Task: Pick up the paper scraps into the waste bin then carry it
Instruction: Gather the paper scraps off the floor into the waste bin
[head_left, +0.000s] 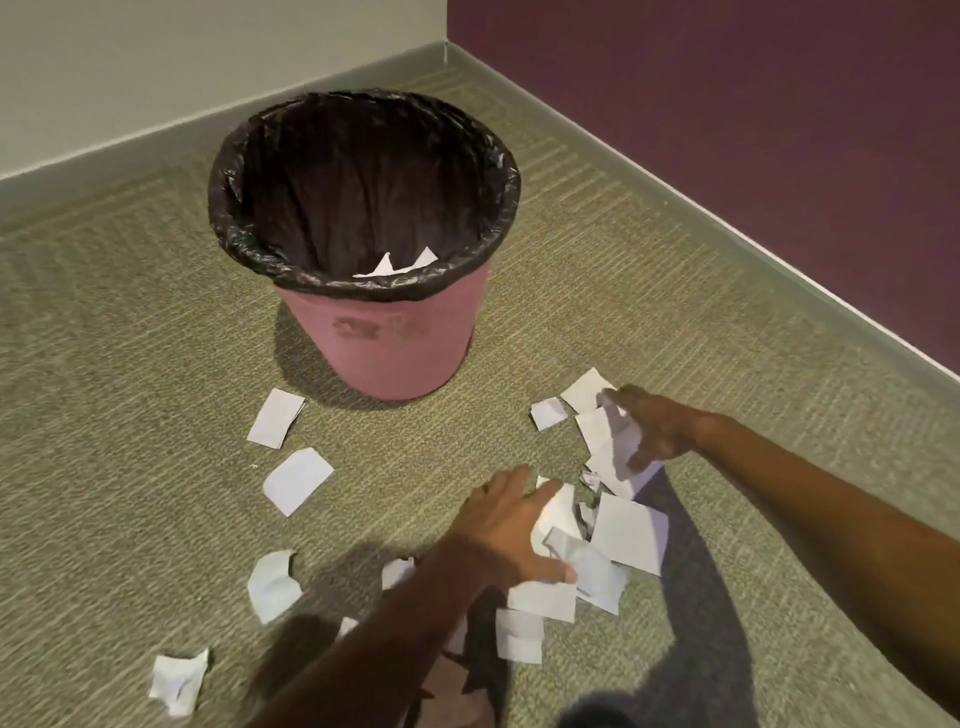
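Note:
A pink waste bin with a black liner stands upright on the carpet, and a few white scraps lie inside it. Several white paper scraps are scattered on the floor in front of it. My right hand is closed around a bunch of paper scraps at the right. My left hand lies spread on a heap of scraps, fingers apart. Loose pieces lie at the left, near the bin and at the bottom left.
Green patterned carpet covers the floor. A pale wall runs behind the bin and a dark purple wall runs along the right, meeting in a corner behind the bin. My shadow falls across the lower carpet.

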